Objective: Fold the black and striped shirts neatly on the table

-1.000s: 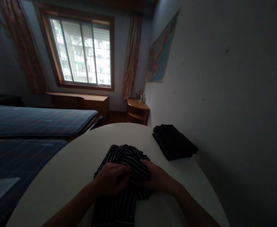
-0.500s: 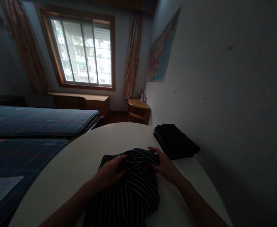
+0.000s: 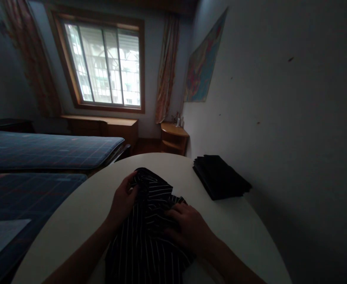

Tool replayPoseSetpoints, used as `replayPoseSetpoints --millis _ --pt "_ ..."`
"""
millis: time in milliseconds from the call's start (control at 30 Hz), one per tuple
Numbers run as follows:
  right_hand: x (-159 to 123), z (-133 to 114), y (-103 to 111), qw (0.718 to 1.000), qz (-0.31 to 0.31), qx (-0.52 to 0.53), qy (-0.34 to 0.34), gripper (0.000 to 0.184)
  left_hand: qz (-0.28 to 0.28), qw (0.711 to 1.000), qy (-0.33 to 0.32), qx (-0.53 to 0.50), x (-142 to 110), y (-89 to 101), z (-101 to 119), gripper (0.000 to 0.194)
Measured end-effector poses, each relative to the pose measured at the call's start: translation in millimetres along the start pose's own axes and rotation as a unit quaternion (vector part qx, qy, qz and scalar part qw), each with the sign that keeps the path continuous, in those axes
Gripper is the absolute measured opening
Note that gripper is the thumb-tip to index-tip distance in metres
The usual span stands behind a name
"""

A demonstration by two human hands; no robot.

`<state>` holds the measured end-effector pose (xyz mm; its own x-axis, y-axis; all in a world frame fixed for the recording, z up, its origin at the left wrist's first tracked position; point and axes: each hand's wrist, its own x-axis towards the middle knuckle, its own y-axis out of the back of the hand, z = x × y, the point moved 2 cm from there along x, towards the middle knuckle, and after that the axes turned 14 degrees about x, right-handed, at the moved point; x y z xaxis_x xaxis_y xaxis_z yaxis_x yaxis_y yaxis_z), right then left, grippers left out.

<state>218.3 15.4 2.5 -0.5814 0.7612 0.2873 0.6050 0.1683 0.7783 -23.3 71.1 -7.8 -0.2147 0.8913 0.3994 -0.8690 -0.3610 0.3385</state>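
Observation:
A black shirt (image 3: 158,244) with thin white stripes lies rumpled on the white round table (image 3: 81,221), its near part running out of the bottom of the view. At its far left corner my left hand (image 3: 124,199) pinches a folded edge between thumb and fingers. My right hand (image 3: 188,225) rests over the shirt's right side, fingers bent on a bunch of cloth and the thumb nearer to me. Its fingertips are partly lost in the dark fabric. Beyond it, to the right, sits a stack of folded black cloth (image 3: 220,177).
Left of the table are beds with blue plaid mattresses (image 3: 51,152), one bearing a white sheet (image 3: 3,236). A wall (image 3: 303,157) runs along the right. Behind the table stand a corner shelf (image 3: 175,130) and a low wooden desk (image 3: 120,122) under the window.
My left hand has shifted away and left, drawing the shirt's far end with it. My right hand has come nearer and slightly left, over the shirt. The black stack stays put.

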Motion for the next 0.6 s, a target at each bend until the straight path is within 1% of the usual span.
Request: replayPoseSetpoints --millis 33,67,100,167,233,300,333,400,467,533,600 --pt "1.0 2.3 -0.3 1.0 0.004 0.017 -0.008 0.023 0.015 1.0 -0.005 -0.001 1.6 1.8 -0.3 0.055" --pt "2.2 6.0 1.9 0.999 0.023 0.042 -0.022 0.013 0.026 1.0 -0.012 -0.004 3.1 3.1 -1.3 0.058" --pt "3.4 11.0 6.4 0.995 0.056 0.073 -0.042 0.01 0.031 0.999 -0.019 -0.009 4.7 4.0 -3.2 0.063" --pt "5.1 24.6 19.9 0.977 0.145 0.127 -0.089 0.013 0.026 0.999 -0.033 -0.01 7.6 4.5 -10.4 0.074" --pt "5.6 41.9 34.9 0.952 0.224 0.157 -0.137 0.022 0.017 0.998 -0.055 0.035 9.3 3.7 -21.4 0.08" --pt "5.2 60.1 46.8 0.931 0.271 0.172 -0.173 0.031 -0.002 0.99 -0.08 0.118 8.7 0.9 -32.8 0.077" --pt "4.8 68.4 50.8 0.923 0.287 0.177 -0.186 0.034 -0.022 0.983 -0.091 0.159 7.2 -1.2 -37.3 0.074" --pt "3.1 80.4 54.0 0.911 0.301 0.19 -0.207 0.041 -0.078 0.966 -0.105 0.225 2.0 -6.2 -41.2 0.071" --pt "0.8 84.0 50.9 0.913 0.286 0.189 -0.221 0.049 -0.123 0.948 -0.11 0.273 -5.6 -9.8 -36.5 0.072" --pt "-1.5 79.7 43.6 0.932 0.243 0.163 -0.214 0.06 -0.155 0.93 -0.129 0.306 -14.2 -11.7 -24.7 0.073" --pt "-3.5 71.6 35.8 0.954 0.198 0.124 -0.186 0.066 -0.211 0.909 -0.171 0.315 -22.7 -13.9 -11.5 0.063"
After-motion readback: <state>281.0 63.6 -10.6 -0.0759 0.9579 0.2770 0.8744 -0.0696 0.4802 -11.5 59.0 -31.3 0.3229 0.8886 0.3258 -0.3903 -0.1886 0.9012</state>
